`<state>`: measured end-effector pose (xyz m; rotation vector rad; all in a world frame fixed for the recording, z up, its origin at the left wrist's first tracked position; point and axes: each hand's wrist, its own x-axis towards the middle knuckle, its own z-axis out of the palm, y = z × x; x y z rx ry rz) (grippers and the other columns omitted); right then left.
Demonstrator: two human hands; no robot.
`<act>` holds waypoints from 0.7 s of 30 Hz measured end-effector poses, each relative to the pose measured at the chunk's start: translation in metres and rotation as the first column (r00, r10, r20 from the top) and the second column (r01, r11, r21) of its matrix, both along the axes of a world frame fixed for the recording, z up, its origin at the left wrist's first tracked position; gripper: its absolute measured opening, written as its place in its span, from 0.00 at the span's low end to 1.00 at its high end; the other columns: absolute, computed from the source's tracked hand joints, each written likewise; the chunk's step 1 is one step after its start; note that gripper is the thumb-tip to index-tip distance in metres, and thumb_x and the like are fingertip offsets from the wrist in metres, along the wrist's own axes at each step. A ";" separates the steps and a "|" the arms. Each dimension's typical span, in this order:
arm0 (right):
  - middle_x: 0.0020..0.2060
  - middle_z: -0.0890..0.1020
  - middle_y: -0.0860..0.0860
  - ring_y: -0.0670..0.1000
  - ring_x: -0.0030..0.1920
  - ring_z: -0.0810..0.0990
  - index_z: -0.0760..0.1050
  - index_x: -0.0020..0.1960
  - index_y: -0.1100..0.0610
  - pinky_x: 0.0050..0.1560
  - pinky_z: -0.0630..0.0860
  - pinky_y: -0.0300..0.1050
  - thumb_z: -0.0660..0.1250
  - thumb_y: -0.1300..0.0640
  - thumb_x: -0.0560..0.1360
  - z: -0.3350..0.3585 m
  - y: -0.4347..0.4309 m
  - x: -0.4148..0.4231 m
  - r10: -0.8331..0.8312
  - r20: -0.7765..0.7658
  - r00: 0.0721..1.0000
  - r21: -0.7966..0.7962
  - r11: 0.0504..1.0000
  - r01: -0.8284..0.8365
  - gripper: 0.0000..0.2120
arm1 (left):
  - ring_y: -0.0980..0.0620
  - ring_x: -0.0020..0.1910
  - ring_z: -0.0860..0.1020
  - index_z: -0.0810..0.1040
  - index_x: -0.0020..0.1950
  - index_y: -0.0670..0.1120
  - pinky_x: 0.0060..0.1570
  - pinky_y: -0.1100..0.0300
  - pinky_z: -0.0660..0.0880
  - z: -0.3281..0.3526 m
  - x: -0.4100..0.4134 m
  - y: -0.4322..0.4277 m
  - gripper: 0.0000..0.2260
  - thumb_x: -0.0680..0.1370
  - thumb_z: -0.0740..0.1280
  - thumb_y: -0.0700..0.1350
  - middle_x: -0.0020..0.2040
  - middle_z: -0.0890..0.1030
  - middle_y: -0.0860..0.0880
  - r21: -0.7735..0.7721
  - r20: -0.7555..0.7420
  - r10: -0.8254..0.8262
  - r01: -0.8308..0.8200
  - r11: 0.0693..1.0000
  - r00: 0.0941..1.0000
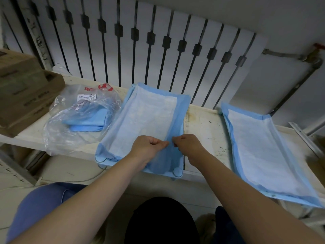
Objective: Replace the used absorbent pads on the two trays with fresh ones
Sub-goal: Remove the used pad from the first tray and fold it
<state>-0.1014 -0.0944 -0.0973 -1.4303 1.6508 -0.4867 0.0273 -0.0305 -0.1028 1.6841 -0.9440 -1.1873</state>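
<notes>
I see a white radiator with dark vertical gaps across the far wall. Stacked cardboard boxes sit far left on the stained white bench. A pipe runs from the radiator's right end to a red-handled valve, far right. Metal strip at the bench's right edge. Thin white cable on the floor, near left. Black round object near centre, can't identify it.

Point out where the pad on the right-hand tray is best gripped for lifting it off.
Pinch the right pad by its blue border at the near-left corner, coming from the front edge. The border likely lifts easiest there: it is thin and turns up at the sides, while the white middle lies flat.
</notes>
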 end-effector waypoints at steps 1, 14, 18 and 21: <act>0.38 0.75 0.56 0.50 0.34 0.71 0.74 0.40 0.61 0.34 0.68 0.40 0.65 0.58 0.74 -0.003 -0.001 -0.001 -0.008 -0.032 0.999 0.006 1.000 0.008 0.07 | 0.49 0.45 0.79 0.81 0.41 0.43 0.47 0.55 0.77 -0.002 0.001 -0.001 0.10 0.73 0.73 0.49 0.44 0.82 0.47 -0.001 0.011 0.014 -0.014 1.000 1.000; 0.36 0.78 0.55 0.49 0.34 0.75 0.74 0.41 0.59 0.32 0.70 0.39 0.60 0.53 0.78 -0.013 0.000 -0.003 -0.076 -0.179 0.981 -0.366 0.931 0.005 0.12 | 0.51 0.41 0.73 0.69 0.42 0.50 0.40 0.60 0.70 -0.008 0.005 -0.006 0.11 0.71 0.72 0.46 0.39 0.74 0.52 -0.064 0.096 0.179 -0.173 0.983 0.979; 0.49 0.79 0.55 0.49 0.42 0.80 0.72 0.56 0.59 0.33 0.79 0.38 0.60 0.38 0.76 0.013 0.009 0.021 0.070 0.101 0.992 0.045 0.996 -0.075 0.24 | 0.53 0.41 0.75 0.68 0.42 0.50 0.36 0.63 0.69 -0.005 -0.001 -0.003 0.14 0.71 0.74 0.48 0.40 0.77 0.51 -0.095 0.192 0.108 -0.091 0.991 0.976; 0.53 0.79 0.60 0.55 0.46 0.80 0.72 0.58 0.63 0.40 0.82 0.48 0.66 0.52 0.76 0.006 0.004 0.029 -0.015 0.054 0.998 0.041 0.999 0.013 0.16 | 0.52 0.47 0.78 0.71 0.47 0.51 0.45 0.59 0.75 -0.006 -0.004 0.000 0.11 0.73 0.72 0.49 0.45 0.80 0.51 -0.104 0.197 0.067 -0.047 0.993 0.978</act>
